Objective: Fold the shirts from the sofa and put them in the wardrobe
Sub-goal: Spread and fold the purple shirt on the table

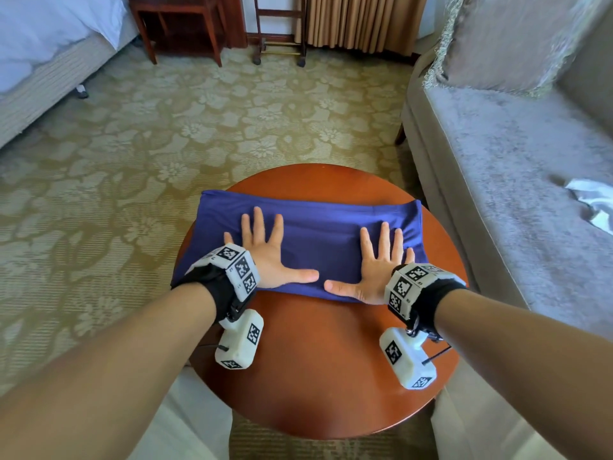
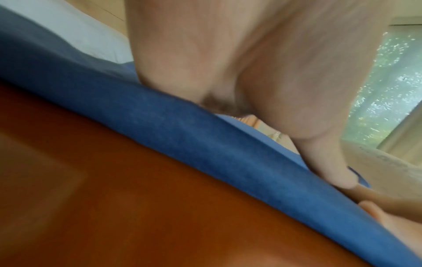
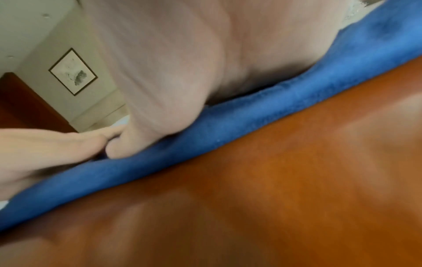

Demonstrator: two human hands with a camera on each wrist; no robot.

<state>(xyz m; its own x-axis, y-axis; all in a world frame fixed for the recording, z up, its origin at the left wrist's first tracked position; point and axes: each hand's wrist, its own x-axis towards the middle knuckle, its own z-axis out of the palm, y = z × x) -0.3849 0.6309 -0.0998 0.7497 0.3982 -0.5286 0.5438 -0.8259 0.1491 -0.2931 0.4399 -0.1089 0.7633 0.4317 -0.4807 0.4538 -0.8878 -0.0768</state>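
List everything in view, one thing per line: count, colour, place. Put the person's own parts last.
shirt: one, blue, folded flat on the table.
table: one, red-brown, round, in front of the person.
sofa: one, grey, right of the table.
white cloth: one, on the sofa seat.
cushion: one, grey, on the sofa.
bed: one, white bedding, far left.
left hand: fingers spread, presses the shirt.
right hand: fingers spread, presses the shirt.

Shirt [image 1: 325,234]: matt blue cloth. Table [image 1: 318,376]: glossy smooth wood. Sofa [image 1: 517,167]: plush fabric.
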